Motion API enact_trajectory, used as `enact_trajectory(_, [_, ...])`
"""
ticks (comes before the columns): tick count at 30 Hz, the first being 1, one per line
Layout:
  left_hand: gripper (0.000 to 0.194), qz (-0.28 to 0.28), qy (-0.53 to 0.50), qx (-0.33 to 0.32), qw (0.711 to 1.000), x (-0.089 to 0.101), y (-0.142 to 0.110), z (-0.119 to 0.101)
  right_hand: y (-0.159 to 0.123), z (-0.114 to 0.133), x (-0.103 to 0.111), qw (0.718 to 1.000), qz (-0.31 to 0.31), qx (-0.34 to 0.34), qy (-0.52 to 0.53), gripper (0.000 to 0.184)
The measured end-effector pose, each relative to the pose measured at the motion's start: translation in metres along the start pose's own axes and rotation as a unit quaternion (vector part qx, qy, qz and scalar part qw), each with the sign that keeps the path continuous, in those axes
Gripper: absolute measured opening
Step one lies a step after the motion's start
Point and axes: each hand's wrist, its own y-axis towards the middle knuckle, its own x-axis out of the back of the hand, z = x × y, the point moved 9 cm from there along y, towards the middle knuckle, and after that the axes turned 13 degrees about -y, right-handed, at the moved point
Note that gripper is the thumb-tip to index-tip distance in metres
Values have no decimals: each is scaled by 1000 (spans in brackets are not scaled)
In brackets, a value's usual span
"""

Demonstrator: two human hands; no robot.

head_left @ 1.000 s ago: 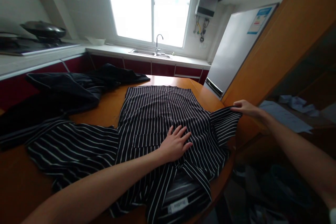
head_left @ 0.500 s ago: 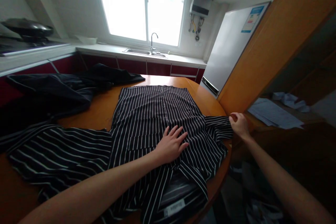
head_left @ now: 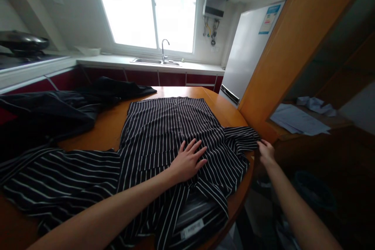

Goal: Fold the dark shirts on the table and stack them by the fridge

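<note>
A black shirt with white stripes lies spread on a round wooden table, its collar and label toward me. My left hand rests flat on the shirt's chest, fingers spread. At the right edge of the table my right hand pinches the end of the shirt's right-side sleeve, which reaches to the table's rim. The other sleeve stretches out to the left, partly behind my left forearm.
Dark clothing is heaped on the table's left side. A wooden cabinet post and a shelf with papers stand close at the right. Beyond the table are a counter with a sink and a fridge.
My right hand has moved slightly lower and now pinches the cuff end from below. My left hand keeps its place on the shirt. The view has shifted a little.
</note>
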Motion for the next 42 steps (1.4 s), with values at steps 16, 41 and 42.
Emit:
enact_trajectory(16, [45,229,-169,-261,923,4,-28,-78,-52,126,-5,770,-78,293,-561,40])
enact_trajectory(41, [46,254,-224,-258,905,-2,-34,-87,-145,126,-268,658,364,441,-489,75])
enact_trajectory(42, [46,251,-225,-258,905,-2,-35,-86,-142,128,-287,646,375,447,-492,75])
